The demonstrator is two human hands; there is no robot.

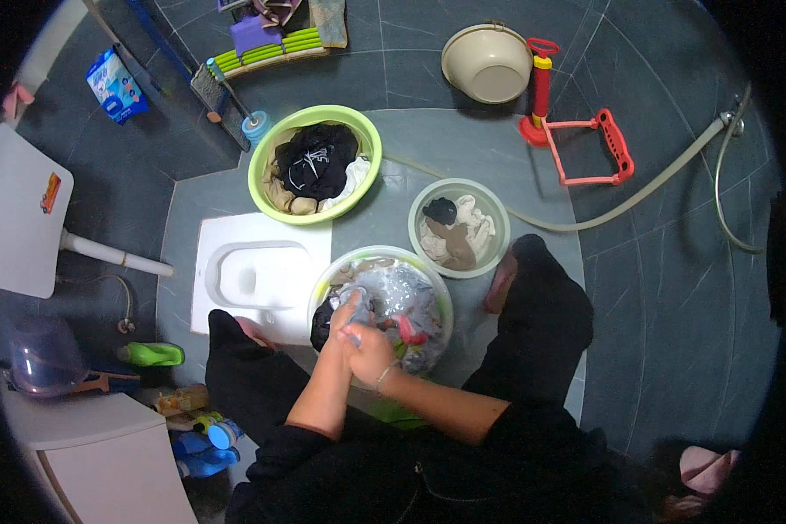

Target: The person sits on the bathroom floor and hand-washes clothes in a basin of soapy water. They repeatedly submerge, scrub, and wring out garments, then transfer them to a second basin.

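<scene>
Over a wash basin (448,308) on the floor between my feet, both hands are close together on a wet light grey cloth (359,295). My left hand (344,319) grips it from the left. My right hand (371,355), with a thin bracelet at the wrist, closes on the cloth's lower part against the left hand. Sudsy water (403,288) fills part of the basin. In it lie a black garment (322,326), a piece of pink-red fabric (411,329) and more grey cloth. My fingers hide part of the held cloth.
A lime-green basin (257,177) of clothes and a smaller pale basin (503,226) of socks stand beyond. To the left is a white squat toilet (262,226). A hose (616,216) crosses the floor at right, below a red hand pump (542,92). Bottles (206,452) stand lower left.
</scene>
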